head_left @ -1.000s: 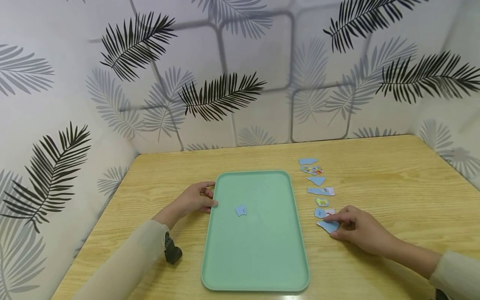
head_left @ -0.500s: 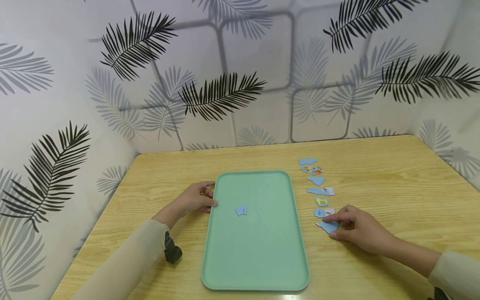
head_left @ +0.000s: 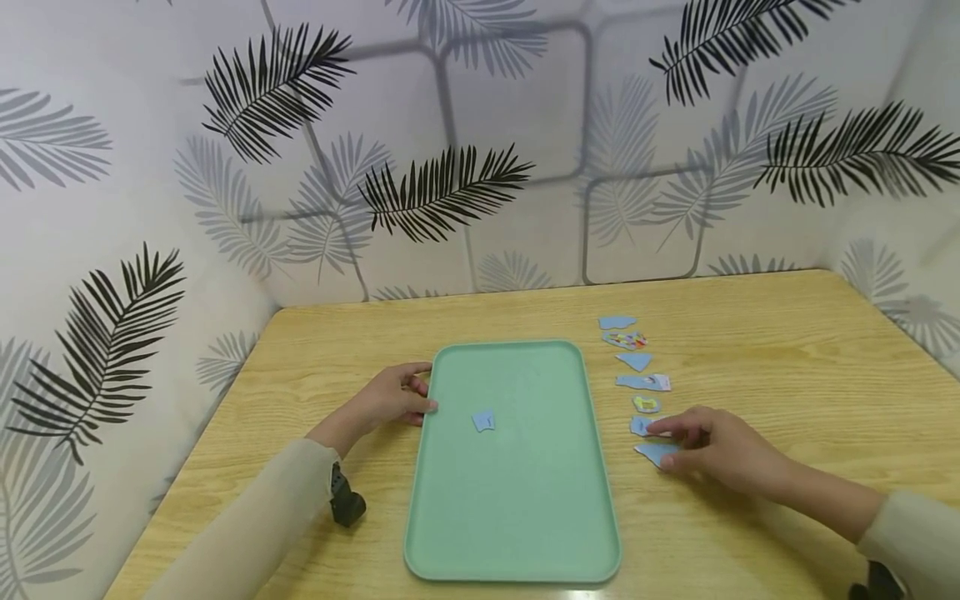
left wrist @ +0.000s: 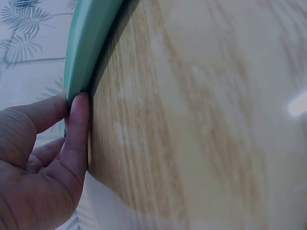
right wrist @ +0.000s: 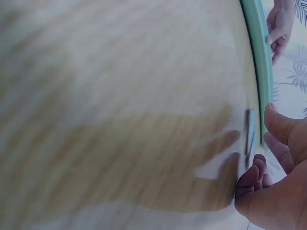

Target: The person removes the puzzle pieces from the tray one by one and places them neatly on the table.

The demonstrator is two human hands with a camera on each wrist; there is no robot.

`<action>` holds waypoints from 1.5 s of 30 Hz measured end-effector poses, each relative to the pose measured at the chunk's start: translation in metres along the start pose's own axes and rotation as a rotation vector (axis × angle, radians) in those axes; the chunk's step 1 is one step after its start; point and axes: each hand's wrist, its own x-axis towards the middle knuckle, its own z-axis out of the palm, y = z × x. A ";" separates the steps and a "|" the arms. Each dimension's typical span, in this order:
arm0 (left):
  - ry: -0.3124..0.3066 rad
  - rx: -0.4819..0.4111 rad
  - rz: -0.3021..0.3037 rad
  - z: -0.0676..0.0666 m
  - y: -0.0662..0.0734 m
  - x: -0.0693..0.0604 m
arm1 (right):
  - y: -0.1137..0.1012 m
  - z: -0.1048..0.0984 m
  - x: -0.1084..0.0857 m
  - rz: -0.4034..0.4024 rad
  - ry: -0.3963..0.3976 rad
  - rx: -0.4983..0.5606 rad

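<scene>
A pale green tray [head_left: 517, 500] lies on the table with one small light-blue puzzle piece [head_left: 483, 420] on it. My left hand [head_left: 390, 396] grips the tray's left rim between thumb and fingers; the left wrist view shows the fingertips at the rim. To the right of the tray, my right hand [head_left: 723, 450] hovers over the near end of a column of puzzle pieces. Its thumb is beside a plain blue puzzle piece [head_left: 652, 452], and its index finger is over a blue printed puzzle piece [head_left: 640, 426], partly hiding it. In the right wrist view, thumb and fingers are spread apart.
Farther back in the column lie a yellow-printed piece [head_left: 646, 404], a long blue piece [head_left: 637, 382], a triangular blue piece [head_left: 636, 361], a multicoloured piece [head_left: 624, 340] and another blue piece [head_left: 617, 322]. A leaf-patterned wall covering [head_left: 517, 225] stands behind the wooden table [head_left: 787, 358].
My right hand's fingers have let go of the plain blue piece and lifted slightly, with the index finger shifting over the printed piece. The left hand and the tray have stayed put.
</scene>
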 end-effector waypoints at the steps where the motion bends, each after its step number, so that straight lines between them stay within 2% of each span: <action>1: -0.001 -0.003 -0.002 0.000 0.000 0.000 | -0.001 -0.001 0.001 0.004 -0.004 0.009; 9: -0.003 -0.011 0.005 0.002 0.000 0.001 | -0.014 -0.005 0.017 0.012 -0.003 0.039; 13: -0.001 -0.008 0.008 0.001 0.000 0.001 | -0.022 -0.002 0.030 -0.008 -0.003 0.068; 22: -0.006 -0.014 0.011 0.002 0.000 0.002 | -0.041 0.024 0.056 -0.058 -0.033 0.194; 31: 0.001 -0.011 0.016 0.001 -0.001 0.002 | -0.067 0.050 0.083 -0.087 -0.072 0.198; 36: 0.003 -0.013 0.020 0.002 -0.001 0.001 | -0.073 0.063 0.097 -0.126 -0.119 0.166; 45: 0.014 -0.016 0.017 0.004 -0.002 0.001 | -0.088 0.083 0.113 -0.202 -0.252 0.136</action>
